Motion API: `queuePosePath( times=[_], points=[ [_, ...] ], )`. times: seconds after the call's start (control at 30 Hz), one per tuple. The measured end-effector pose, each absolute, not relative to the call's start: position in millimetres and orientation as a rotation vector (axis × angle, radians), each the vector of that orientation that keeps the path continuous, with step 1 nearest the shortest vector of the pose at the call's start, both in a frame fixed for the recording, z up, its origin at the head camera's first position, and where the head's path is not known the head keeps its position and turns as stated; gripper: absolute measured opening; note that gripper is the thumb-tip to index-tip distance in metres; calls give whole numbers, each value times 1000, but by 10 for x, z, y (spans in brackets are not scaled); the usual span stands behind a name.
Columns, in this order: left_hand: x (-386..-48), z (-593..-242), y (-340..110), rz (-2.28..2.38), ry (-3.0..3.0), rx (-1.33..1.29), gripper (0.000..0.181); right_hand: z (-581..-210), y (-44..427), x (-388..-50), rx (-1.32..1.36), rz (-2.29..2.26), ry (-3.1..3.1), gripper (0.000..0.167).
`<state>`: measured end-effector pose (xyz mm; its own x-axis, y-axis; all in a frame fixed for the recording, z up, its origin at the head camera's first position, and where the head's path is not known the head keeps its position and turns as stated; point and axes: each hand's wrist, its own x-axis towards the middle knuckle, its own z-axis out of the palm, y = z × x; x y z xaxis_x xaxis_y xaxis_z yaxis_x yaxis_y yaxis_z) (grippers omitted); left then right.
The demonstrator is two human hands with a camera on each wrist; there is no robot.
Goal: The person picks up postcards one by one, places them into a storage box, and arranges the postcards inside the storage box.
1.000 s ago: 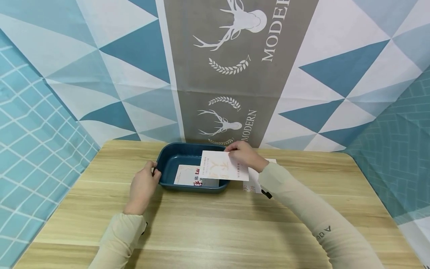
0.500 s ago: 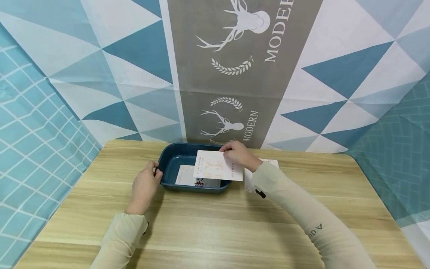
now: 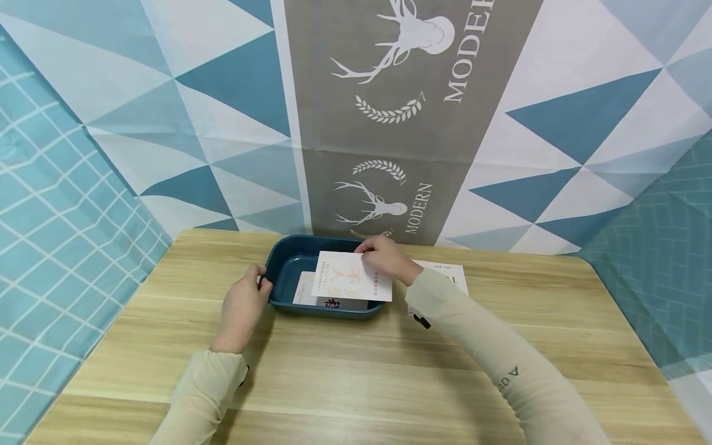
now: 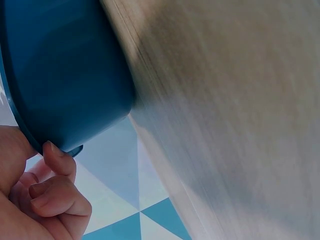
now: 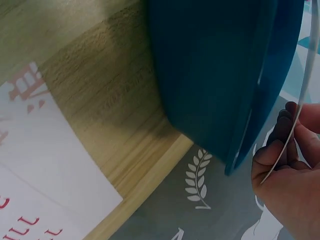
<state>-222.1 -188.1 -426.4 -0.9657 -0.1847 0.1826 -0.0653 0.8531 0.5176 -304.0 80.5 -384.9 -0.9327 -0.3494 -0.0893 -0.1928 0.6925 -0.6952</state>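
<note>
A dark blue rectangular basin (image 3: 322,313) stands at the back of the table. At its left end my left hand (image 3: 242,306) grips the rim with curled fingers, seen close up in the left wrist view. My right hand (image 3: 389,259) pinches the back edge of a white printed card (image 3: 347,278) with pale orange characters, holding it above the basin's right half. In the right wrist view the card is nearly edge-on, above the rim. Inside the basin lies another white card (image 3: 305,296) with dark red characters, partly covered by the held one.
Another white card (image 3: 453,272) with reddish print lies on the wooden table (image 3: 345,377) right of the basin, partly hidden by the right forearm. A patterned cloth backdrop (image 3: 245,179) rises behind the table's back edge.
My right hand has carried the card a little leftward, farther over the basin. More of the card on the table now shows. My left hand keeps its grip on the rim.
</note>
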Motion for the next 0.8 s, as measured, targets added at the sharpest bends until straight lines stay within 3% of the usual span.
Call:
queuePosePath(
  times=[0.8],
  points=[
    [-2231,-4279,-1897,-791,-2816,192,30,-3967,533,-3109,-438,-1071,2674,27]
  ],
)
